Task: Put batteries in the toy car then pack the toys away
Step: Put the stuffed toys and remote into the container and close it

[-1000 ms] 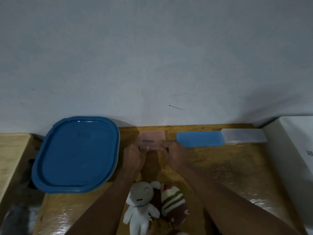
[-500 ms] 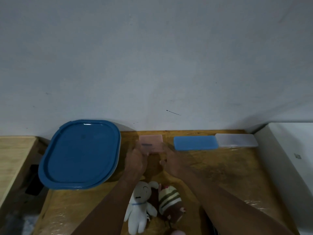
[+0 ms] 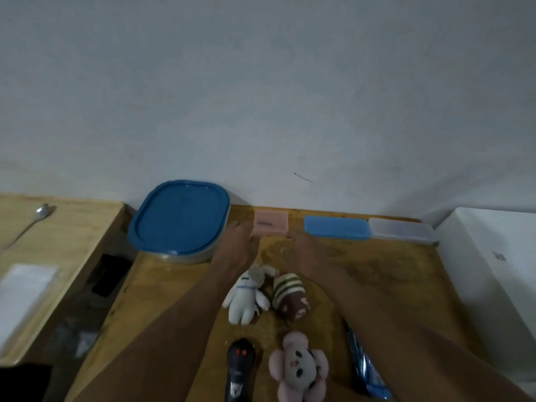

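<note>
Reaching forward over wooden table [image 3: 391,265], both forearms bare. Head view only.

Left hand [image 3: 236,246] palm down, just left of pink case [image 3: 271,224]; fingertips near case's left edge, contact not clear through blur. Fingers loosely together, slightly curled, clamped on nothing visible.

Right hand [image 3: 304,252] palm down, just below case's right corner; fingers extended toward it, loosely spread, gripping nothing visible. Touching or not: cannot tell.

Pink case flat against wall, between blue-lidded container [image 3: 179,217] on left and blue flat case [image 3: 336,226] on right. Clear lidded box [image 3: 403,230] end to end with blue case, farther right.

Nearer the body, between forearms: white rabbit plush [image 3: 246,294] beside striped brown plush [image 3: 290,294], touching. Below those, dark toy car [image 3: 239,369] with two red marks, lying lengthwise, apart from pink-eared plush [image 3: 298,369] to its right. Blue foil packet [image 3: 365,369] under right forearm, partly hidden.

Left side table: spoon [image 3: 32,223], white sheet [image 3: 23,291].
</note>
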### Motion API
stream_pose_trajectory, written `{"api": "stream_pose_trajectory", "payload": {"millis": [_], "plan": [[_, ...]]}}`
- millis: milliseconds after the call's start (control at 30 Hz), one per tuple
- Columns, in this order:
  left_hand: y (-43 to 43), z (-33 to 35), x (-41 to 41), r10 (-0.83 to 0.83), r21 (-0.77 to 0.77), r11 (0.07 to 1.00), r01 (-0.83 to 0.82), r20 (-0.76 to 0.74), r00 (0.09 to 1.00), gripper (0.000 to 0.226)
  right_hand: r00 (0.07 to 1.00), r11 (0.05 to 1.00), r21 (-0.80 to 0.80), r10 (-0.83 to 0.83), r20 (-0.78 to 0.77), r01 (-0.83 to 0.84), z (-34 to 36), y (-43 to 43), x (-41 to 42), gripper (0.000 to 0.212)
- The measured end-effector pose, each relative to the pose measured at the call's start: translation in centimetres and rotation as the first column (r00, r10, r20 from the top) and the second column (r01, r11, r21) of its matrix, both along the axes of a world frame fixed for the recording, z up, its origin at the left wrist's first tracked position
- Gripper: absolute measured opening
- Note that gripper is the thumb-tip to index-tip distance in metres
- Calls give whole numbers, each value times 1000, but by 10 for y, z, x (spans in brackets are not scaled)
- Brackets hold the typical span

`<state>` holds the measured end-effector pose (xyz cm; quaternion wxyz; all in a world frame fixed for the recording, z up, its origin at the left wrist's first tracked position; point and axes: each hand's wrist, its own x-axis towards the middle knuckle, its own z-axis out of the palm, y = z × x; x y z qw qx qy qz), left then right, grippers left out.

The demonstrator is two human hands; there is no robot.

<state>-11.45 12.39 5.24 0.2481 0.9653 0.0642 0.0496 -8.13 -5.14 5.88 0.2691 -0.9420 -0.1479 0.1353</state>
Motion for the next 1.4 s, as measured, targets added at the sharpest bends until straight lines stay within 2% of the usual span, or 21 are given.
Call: {"api": "stream_pose_trajectory", "payload": {"millis": [100,200,367,567,667,867,1067,1233,1400], "plan": [[-4,14,-37,55,-3,998,-55,45,997,20,1000,1000,19,18,12,-18,7,-2,-25,43],[-3,22,-75,128,-5,992,-128,28,991,19,999,999,12,47,21,-47,12,0,-51,42],[-1,29,-136,225,-6,974,-225,23,974,33,997,996,24,81,-2,-81,11,5,-93,39],[9,41,-165,316,8,949,-316,34,948,34,992,990,74,120,39,-123,20,23,-117,43],[18,51,-160,313,15,949,-315,79,946,29,993,991,85,94,65,-100,28,37,-113,40],[65,60,-125,279,-1,960,-280,70,958,42,996,993,111,15,88,-24,41,83,-86,41],[141,58,-72,222,-5,975,-222,29,975,45,993,990,102,-106,58,100,42,143,-49,20],[197,54,-36,202,-22,979,-204,-71,977,48,971,970,51,-239,3,239,36,187,-22,36],[234,37,-7,178,-40,981,-190,-202,963,49,935,936,1,-353,-16,353,26,208,0,33]]}}
